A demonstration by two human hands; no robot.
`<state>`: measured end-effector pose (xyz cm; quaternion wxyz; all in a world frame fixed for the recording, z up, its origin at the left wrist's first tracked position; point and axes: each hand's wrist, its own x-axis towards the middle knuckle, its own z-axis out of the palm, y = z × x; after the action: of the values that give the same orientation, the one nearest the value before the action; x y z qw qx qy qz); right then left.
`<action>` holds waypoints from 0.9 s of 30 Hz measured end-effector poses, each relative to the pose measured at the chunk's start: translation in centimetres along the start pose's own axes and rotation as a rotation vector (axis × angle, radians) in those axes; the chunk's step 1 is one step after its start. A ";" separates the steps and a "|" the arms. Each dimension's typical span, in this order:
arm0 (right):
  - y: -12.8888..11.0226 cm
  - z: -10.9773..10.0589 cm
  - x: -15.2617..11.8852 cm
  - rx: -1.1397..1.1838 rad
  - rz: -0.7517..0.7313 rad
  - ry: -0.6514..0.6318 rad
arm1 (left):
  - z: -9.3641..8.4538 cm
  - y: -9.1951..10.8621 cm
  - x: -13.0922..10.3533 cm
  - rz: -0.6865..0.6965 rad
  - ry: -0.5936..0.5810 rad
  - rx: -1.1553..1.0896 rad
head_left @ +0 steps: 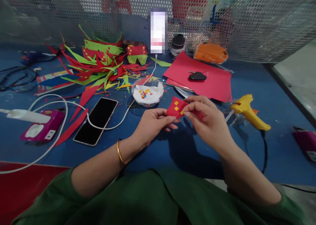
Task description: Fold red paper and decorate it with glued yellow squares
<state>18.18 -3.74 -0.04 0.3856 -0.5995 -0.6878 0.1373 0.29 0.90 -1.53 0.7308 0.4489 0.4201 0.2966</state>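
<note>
A small red paper piece (172,109) with yellow squares on it is held between both hands above the blue table. My left hand (155,123) pinches its lower left side between thumb and fingers. On the right side, my right hand (206,118) has thumb and fingers closed on the same piece, beside a yellow square at its edge. The right hand's fingers cover part of the paper. Just behind the hands stands a clear round bowl (159,98) with white paper and small coloured bits inside.
Red and green strips (98,67) heap at the back left. A phone (98,119), white cable and purple device (53,128) lie left. Red sheets (214,80) lie behind the right hand; scissors (181,92) stick out beneath. A yellow glue gun (249,111) lies right.
</note>
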 end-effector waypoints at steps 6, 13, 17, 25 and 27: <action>-0.1 1.3 -0.5 -0.118 -0.088 0.052 | 0.0 0.0 0.1 0.022 0.015 -0.012; -0.3 1.8 -0.6 -0.204 -0.111 0.092 | -0.1 -0.2 0.1 0.035 0.005 -0.003; -0.2 2.0 -0.8 -0.201 -0.122 0.098 | -0.1 -0.1 0.1 0.021 0.004 0.001; 0.3 2.7 -0.9 -0.218 -0.195 0.186 | -0.2 -0.1 0.2 -0.010 -0.023 -0.058; 0.3 2.9 -0.9 -0.230 -0.204 0.212 | -0.2 -0.1 0.3 -0.025 -0.027 -0.077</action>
<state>16.41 -3.69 -2.46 0.3968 -0.5779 -0.7117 -0.0461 0.25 1.14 -1.78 0.7566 0.4193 0.4041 0.2974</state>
